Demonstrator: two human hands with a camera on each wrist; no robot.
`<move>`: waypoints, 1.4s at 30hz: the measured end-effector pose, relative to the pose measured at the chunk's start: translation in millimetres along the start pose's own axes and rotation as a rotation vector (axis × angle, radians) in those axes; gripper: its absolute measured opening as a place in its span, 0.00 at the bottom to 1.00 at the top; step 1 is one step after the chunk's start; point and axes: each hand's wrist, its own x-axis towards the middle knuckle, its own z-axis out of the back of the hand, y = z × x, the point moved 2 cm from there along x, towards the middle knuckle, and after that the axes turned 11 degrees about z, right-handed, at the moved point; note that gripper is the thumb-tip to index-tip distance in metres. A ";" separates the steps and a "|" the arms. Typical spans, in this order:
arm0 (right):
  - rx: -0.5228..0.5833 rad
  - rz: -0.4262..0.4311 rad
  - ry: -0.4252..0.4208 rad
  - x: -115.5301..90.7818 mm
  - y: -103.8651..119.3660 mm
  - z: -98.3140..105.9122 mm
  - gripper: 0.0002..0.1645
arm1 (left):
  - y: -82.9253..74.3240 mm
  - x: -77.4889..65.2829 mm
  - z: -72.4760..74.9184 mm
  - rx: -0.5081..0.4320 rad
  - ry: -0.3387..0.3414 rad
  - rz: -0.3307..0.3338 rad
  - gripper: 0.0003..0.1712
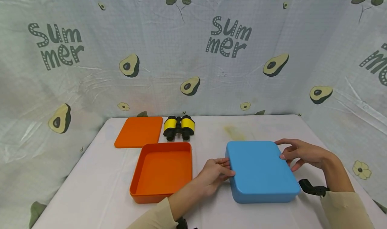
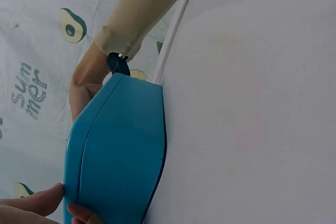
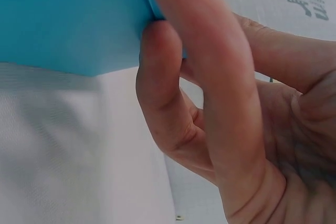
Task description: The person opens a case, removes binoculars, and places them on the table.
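Note:
A blue lidded box (image 1: 260,172) sits on the table, its flat top facing up. A seam runs around its side just below the top, plain in the left wrist view. My left hand (image 1: 211,175) grips the box's left edge, thumb at the top rim and fingers against the side wall. At the opposite edge, my right hand (image 1: 305,153) holds the rim between thumb and fingers. From the right wrist, fingertips (image 3: 160,38) show right at the seam near a corner. Whatever is inside the box is hidden.
An open orange box (image 1: 163,172) stands left of the blue one, with the left forearm crossing its front corner. Behind it lies a flat orange lid (image 1: 139,132), beside yellow and black binoculars (image 1: 179,127). A printed curtain (image 1: 157,47) hangs behind the white table (image 1: 99,188).

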 end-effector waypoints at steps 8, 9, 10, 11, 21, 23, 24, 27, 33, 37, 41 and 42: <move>-0.009 0.001 0.007 1.0 3.4 -0.1 0.48 | -2.5 2.1 1.5 0.033 -0.005 0.020 0.32; -0.010 -0.002 0.007 1.2 3.8 -0.7 0.49 | -2.8 2.0 2.0 0.037 -0.002 0.019 0.32; -0.011 -0.005 0.006 1.3 4.1 -1.2 0.49 | -3.2 1.8 2.4 0.042 0.000 0.015 0.32; -0.013 -0.008 0.005 1.4 4.2 -1.8 0.49 | -3.4 1.7 3.0 0.049 0.000 0.013 0.32; -0.005 -0.017 0.000 0.5 2.7 0.0 0.50 | -9.9 -8.8 1.3 0.166 -0.030 -0.015 0.34; -0.005 -0.017 0.005 -0.1 3.3 0.2 0.50 | -12.4 -12.0 0.7 0.136 -0.013 0.019 0.33; -0.004 -0.018 0.007 -0.3 3.8 0.2 0.50 | -13.5 -13.7 0.6 0.118 -0.002 0.039 0.33; -0.006 -0.021 0.012 -0.9 6.2 0.1 0.50 | -16.2 -18.3 0.2 0.061 0.023 0.105 0.33; -0.005 -0.025 0.018 -1.6 8.9 -1.3 0.51 | -18.6 -21.9 0.5 -0.030 0.044 0.174 0.32; -0.007 -0.029 0.017 -2.0 9.0 -3.1 0.51 | -18.9 -21.5 1.8 -0.065 0.056 0.189 0.30; -0.012 -0.034 0.010 -1.9 8.9 -4.3 0.52 | -19.3 -21.3 3.9 -0.085 0.075 0.199 0.30; -0.013 -0.036 0.009 -1.7 8.8 -4.5 0.52 | -19.5 -21.2 4.4 -0.090 0.078 0.202 0.30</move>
